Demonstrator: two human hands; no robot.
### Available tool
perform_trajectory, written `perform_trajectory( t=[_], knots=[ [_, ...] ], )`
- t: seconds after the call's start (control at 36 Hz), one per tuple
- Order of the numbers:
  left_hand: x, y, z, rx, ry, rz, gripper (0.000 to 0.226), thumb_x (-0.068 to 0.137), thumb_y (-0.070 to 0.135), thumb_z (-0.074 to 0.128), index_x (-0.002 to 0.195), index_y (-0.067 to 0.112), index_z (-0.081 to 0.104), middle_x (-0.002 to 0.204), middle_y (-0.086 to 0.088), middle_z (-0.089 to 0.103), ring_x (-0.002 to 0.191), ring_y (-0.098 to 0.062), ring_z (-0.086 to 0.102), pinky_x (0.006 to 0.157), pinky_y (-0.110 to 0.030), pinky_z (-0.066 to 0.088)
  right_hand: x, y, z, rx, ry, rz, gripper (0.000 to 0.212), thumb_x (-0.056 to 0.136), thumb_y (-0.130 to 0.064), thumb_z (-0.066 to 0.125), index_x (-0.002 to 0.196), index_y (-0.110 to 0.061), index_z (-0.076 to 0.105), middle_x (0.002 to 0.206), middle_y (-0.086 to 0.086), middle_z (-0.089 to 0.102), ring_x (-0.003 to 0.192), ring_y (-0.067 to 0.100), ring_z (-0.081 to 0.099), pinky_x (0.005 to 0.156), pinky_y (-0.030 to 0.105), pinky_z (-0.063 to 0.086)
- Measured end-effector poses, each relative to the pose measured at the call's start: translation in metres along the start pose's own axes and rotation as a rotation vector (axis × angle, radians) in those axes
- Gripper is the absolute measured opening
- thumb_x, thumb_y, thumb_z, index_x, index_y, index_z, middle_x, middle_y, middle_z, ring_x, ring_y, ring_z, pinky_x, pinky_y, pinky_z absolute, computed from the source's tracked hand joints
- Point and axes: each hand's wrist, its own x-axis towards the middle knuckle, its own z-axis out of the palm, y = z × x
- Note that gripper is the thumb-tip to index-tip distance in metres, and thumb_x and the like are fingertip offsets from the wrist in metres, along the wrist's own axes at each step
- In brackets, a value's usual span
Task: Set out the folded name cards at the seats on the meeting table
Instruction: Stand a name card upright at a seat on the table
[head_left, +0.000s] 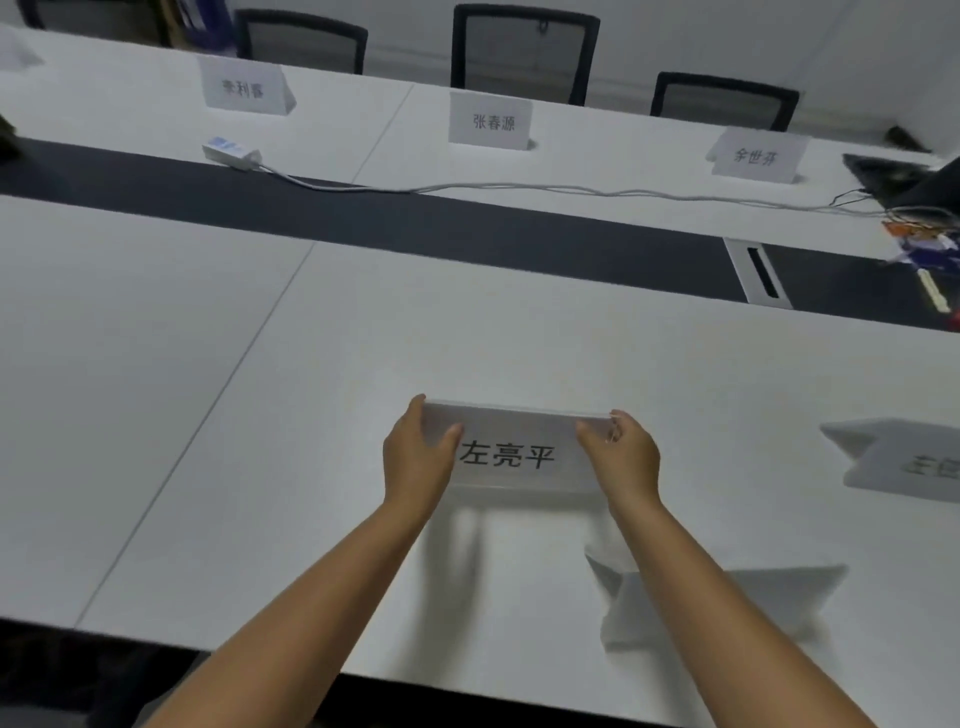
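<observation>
From the head camera, a white folded paper name card (511, 452) printed with three bold black characters sits near the front edge of the white meeting tabletop (311, 364), its printed face tilted toward the wearer and its crease uppermost. The left hand (418, 460) grips its left end, thumb on the face and fingers behind; the right hand (621, 457) grips its right end the same way. Another folded white card (904, 460) stands toward the right edge, and a blurred one (727, 605) lies nearer the front edge. Three printed white cards (491, 122) stand along the far edge before black mesh chairs (524, 49).
</observation>
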Motion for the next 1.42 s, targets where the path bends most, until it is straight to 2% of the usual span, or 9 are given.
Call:
perform_trajectory(
  t=[0.33,0.81,0.89,0.94,1.0,1.14,1.19,1.28,1.42],
  knots=[
    [0.046,-0.017,0.019,-0.018,0.003,-0.001,0.047,0.078,0.017,0.064,0.123,0.009,0.048,0.116,-0.013,0.062,0.107,-0.027,0.055,0.092,-0.035,0.042,0.027,0.004,0.016,-0.194,0.091,0.016,0.048,0.08,-0.026,0.065,0.116,0.003,0.052,0.114,0.019,0.06,0.104,0.03,0.056,0.083,0.031,0.042],
    [0.068,-0.008,0.031,0.054,-0.025,0.03,0.051,0.078,0.019,0.065,0.123,0.007,0.046,0.125,-0.011,0.057,0.114,-0.026,0.052,0.09,-0.031,0.04,0.053,0.014,0.01,-0.23,0.126,-0.012,0.053,0.078,-0.03,0.067,0.118,0.002,0.052,0.122,0.02,0.059,0.113,0.033,0.053,0.094,0.037,0.041],
    [0.067,-0.01,0.028,0.071,-0.068,0.035,0.055,0.078,0.019,0.065,0.125,0.003,0.043,0.131,-0.013,0.052,0.118,-0.031,0.048,0.095,-0.035,0.039,0.052,0.012,0.008,-0.34,0.092,-0.012,0.059,0.08,-0.037,0.061,0.125,-0.002,0.046,0.126,0.018,0.056,0.118,0.034,0.049,0.111,0.047,0.021],
    [0.06,-0.01,0.025,0.046,-0.092,-0.003,0.071,0.078,0.022,0.065,0.135,0.003,0.027,0.144,-0.013,0.036,0.131,-0.029,0.035,0.106,-0.037,0.031,0.049,0.009,0.001,-0.396,0.087,0.012,0.065,0.081,-0.045,0.057,0.132,-0.008,0.039,0.133,0.013,0.051,0.125,0.03,0.044,0.112,0.05,0.003],
    [0.043,-0.012,0.022,0.014,-0.105,-0.006,0.082,0.079,0.022,0.065,0.14,0.008,0.013,0.151,-0.008,0.022,0.139,-0.022,0.022,0.112,-0.033,0.021,0.042,0.008,-0.01,-0.383,0.119,-0.013,0.062,0.082,-0.047,0.054,0.13,-0.01,0.042,0.136,0.01,0.049,0.127,0.027,0.042,0.112,0.051,-0.002],
    [-0.021,-0.033,0.028,-0.047,-0.204,0.018,0.072,0.08,0.017,0.063,0.139,0.017,0.022,0.144,0.005,0.031,0.133,-0.022,0.032,0.109,-0.035,0.029,0.002,0.019,-0.058,-0.26,0.223,-0.135,0.034,0.084,-0.029,0.058,0.107,-0.004,0.062,0.124,0.012,0.06,0.12,0.026,0.05,0.111,0.051,0.021],
    [-0.046,-0.042,0.035,-0.055,-0.261,-0.02,0.068,0.08,0.019,0.062,0.138,0.018,0.026,0.146,0.001,0.032,0.133,-0.022,0.033,0.11,-0.039,0.029,-0.015,0.03,-0.083,-0.213,0.291,-0.121,0.029,0.084,-0.022,0.059,0.105,-0.002,0.063,0.12,0.014,0.062,0.117,0.027,0.052,0.109,0.041,0.029],
    [-0.079,-0.047,0.049,-0.057,-0.35,0.007,0.061,0.08,0.02,0.063,0.133,0.022,0.035,0.138,0.004,0.04,0.125,-0.016,0.041,0.103,-0.028,0.034,-0.037,0.055,-0.119,-0.166,0.377,-0.07,0.027,0.085,-0.017,0.057,0.108,-0.002,0.062,0.121,0.013,0.061,0.117,0.027,0.052,0.094,0.027,0.034],
    [-0.122,-0.04,0.078,-0.06,-0.47,0.109,0.067,0.067,0.048,0.059,0.127,0.032,0.034,0.12,0.02,0.041,0.105,0.008,0.044,0.083,-0.005,0.036,-0.05,0.104,-0.159,-0.099,0.381,0.082,0.041,0.087,-0.022,0.055,0.125,-0.009,0.049,0.136,0.01,0.048,0.126,0.029,0.041,0.103,0.038,0.032]
  ],
)
